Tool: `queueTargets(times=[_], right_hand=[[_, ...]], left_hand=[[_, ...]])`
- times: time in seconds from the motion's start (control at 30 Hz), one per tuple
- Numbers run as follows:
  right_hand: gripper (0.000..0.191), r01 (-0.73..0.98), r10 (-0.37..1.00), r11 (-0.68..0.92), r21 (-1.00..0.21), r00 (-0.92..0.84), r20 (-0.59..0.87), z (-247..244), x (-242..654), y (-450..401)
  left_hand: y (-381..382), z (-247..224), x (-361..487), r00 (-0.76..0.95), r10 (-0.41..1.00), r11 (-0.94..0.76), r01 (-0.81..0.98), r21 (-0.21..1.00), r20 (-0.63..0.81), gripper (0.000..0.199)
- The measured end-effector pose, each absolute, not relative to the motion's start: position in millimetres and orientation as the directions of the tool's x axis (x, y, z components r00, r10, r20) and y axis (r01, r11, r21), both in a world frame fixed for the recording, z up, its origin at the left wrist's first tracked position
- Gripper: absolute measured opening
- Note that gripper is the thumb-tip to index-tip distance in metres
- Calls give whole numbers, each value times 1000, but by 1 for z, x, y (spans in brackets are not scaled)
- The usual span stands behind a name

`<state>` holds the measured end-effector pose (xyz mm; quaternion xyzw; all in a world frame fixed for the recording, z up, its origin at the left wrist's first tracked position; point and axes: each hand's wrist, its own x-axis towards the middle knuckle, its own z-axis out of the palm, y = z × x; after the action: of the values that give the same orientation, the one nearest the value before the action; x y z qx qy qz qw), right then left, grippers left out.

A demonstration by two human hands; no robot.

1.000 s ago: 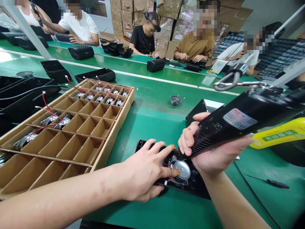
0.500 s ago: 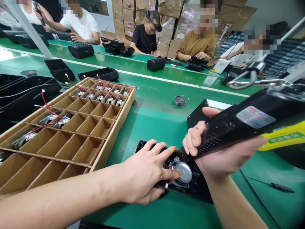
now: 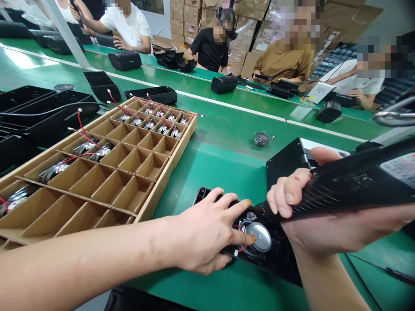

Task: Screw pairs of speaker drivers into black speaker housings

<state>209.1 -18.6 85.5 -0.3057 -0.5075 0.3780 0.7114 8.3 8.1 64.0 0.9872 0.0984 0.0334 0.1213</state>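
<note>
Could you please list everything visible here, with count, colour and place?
speaker driver: one, silver, in the black housing.
black housing: one, near table edge.
electric screwdriver: one, black, tip at the driver.
cardboard divider tray: one, brown, left; several wired drivers in it.
loose driver: one, on the green belt.
black box: one, behind the housing.
co-workers: several, across the belt.
left hand: pressing the driver.
right hand: gripping the screwdriver.
</note>
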Motion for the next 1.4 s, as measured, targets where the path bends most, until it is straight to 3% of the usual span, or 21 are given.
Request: queueTargets(times=[0.3, 0.47, 1.03, 1.27, 1.4], right_hand=[[71, -248, 847, 531, -810, 175, 502, 84, 212, -17], [63, -322, 885, 464, -825, 212, 415, 82, 202, -19], [69, -333, 918, 392, -858, 84, 387, 71, 195, -18], [66, -288, 847, 529, -798, 132, 514, 73, 202, -17], [67, -199, 731, 672, -713, 330, 597, 104, 231, -32]], left_hand=[[8, 61, 7, 977, 201, -955, 178, 238, 76, 56], [8, 62, 9, 977, 203, -953, 182, 243, 65, 55], [8, 69, 10, 973, 226, -936, 204, 285, 46, 48], [7, 70, 6, 966, 259, -907, 236, 349, 21, 51], [3, 72, 7, 954, 301, -885, 282, 370, -5, 49]])
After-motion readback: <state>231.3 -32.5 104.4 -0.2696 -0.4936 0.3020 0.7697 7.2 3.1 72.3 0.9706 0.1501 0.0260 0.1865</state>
